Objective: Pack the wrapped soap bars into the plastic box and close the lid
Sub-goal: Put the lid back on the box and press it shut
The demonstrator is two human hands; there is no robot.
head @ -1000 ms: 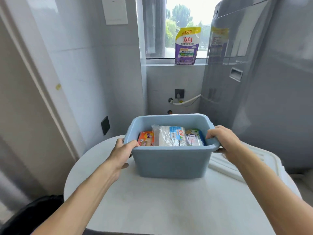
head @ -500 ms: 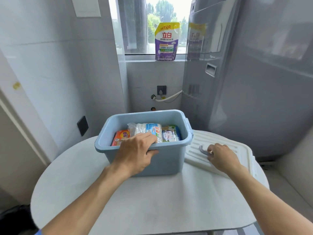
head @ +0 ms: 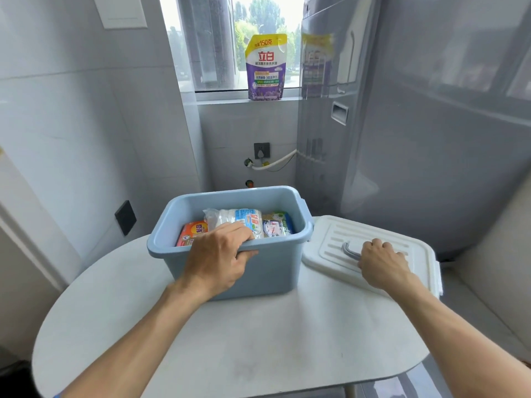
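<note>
A light blue plastic box [head: 275, 271] stands in the middle of the white table [head: 230, 354]. Inside it lie several wrapped soap bars [head: 247, 221]: an orange one at the left, a clear and blue pack in the middle, a green one at the right. My left hand [head: 218, 257] grips the box's near rim, fingers curled inside. The white ribbed lid [head: 402, 245] lies flat on the table to the right of the box. My right hand [head: 382, 261] is closed on the lid's grey handle [head: 349, 251].
A tall grey appliance [head: 431, 139] stands behind the lid at the right. On the window sill behind stands a purple detergent pouch [head: 265, 67]. Tiled wall with a dark socket [head: 125, 217] at the left. The table's near part is bare.
My left hand moved from the box's left end to its near rim. My right hand left the box's right end and closed on the lid's handle. The view shifted.
</note>
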